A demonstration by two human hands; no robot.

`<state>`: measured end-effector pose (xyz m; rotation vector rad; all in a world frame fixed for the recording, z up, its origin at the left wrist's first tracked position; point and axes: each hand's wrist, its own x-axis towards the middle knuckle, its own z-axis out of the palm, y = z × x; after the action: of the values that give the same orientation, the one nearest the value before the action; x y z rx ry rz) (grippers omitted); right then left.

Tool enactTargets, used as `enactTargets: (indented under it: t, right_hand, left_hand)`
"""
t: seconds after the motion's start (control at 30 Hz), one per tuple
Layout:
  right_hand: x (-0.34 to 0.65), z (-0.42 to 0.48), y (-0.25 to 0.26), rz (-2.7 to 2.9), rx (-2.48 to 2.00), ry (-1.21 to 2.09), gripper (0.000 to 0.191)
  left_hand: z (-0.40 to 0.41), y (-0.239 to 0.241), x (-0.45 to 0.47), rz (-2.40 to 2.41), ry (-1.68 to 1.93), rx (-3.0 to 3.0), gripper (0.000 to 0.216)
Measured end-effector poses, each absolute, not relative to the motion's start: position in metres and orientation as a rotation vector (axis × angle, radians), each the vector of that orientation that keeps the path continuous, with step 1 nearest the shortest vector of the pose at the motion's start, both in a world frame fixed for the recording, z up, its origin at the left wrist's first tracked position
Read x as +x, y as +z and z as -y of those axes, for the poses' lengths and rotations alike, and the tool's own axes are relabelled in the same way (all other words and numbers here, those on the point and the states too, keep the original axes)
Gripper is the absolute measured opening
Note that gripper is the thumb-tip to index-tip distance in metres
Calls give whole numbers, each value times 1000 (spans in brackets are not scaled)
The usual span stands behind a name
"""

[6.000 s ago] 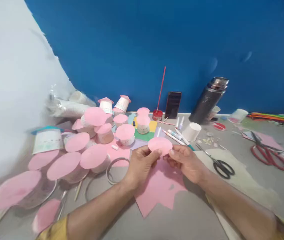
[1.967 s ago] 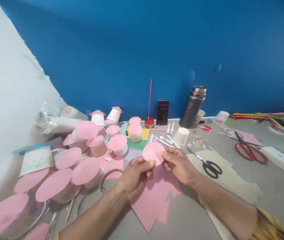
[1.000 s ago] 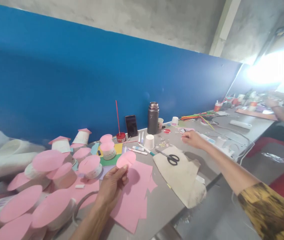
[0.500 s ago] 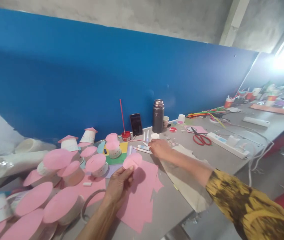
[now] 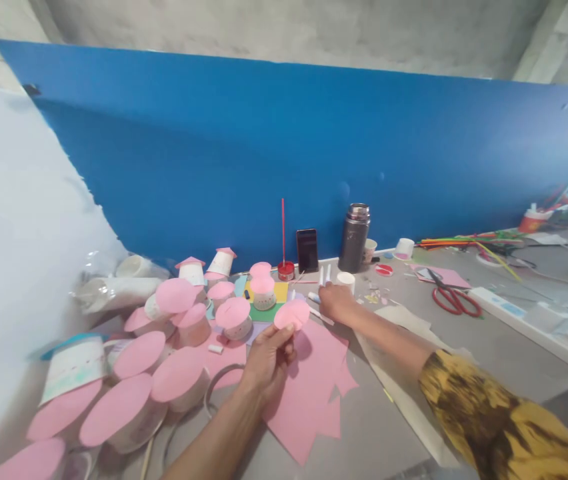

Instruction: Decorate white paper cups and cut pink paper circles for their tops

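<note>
Pink paper, cut into a small disc (image 5: pixel 291 312), stands up from the left hand (image 5: pixel 269 357), whose grip is closed on its lower edge with the thumb in front. From where I stand, it is held just above a larger pink sheet (image 5: pixel 309 400) with jagged, cut-away edges, which lies on the grey desk (image 5: pixel 379 433).

The right hand (image 5: pixel 338 303) reaches over the desk from a yellow sleeve (image 5: pixel 504 413) blotched with dark brown. It is down among white-bodied markers (image 5: pixel 323 319), just beside a white paper cup (image 5: pixel 346 280). I cannot tell whether that grip has closed on one of them, because the back of the hand hides the fingertips. Under the right forearm spreads a cream cloth (image 5: pixel 409 320).

To the left I see a crowd of decorated paper cups (image 5: pixel 75 365), most of them paired with flat pink rounds (image 5: pixel 137 355); two near the back wear small pointed pink tops. A grey ring (image 5: pixel 209 397) lies close to the left forearm.

Along the blue partition (image 5: pixel 214 153), a red stick (image 5: pixel 283 230) rises from a red tin (image 5: pixel 287 271). Next to it a phone (image 5: pixel 307 250) is propped upright, then comes a dark metal flask (image 5: pixel 355 240). Farther right, red-handled scissors (image 5: pixel 457 301) lie near a white power strip (image 5: pixel 529 327).
</note>
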<state>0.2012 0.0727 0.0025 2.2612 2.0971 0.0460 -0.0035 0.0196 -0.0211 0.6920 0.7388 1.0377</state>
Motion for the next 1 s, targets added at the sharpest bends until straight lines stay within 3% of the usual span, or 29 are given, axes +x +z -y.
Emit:
enactTargets:
  t: [0.2, 0.47, 0.8, 1.0]
  right_hand:
    - [220, -51, 15, -2179, 2290, 258, 29]
    - [216, -46, -22, -2168, 2325, 137, 28]
    - [215, -41, -23, -2288, 2435, -105, 23]
    - [209, -24, -21, -3090, 2389, -120, 25]
  left_hand:
    - [-23, -23, -4, -713, 1081, 649, 49]
    - [-23, -26, -4, -726, 1098, 662, 41]
    - [-26, -28, -7, -732, 1108, 633, 42]
    - [-26, -25, -5, -730, 1126, 588, 40]
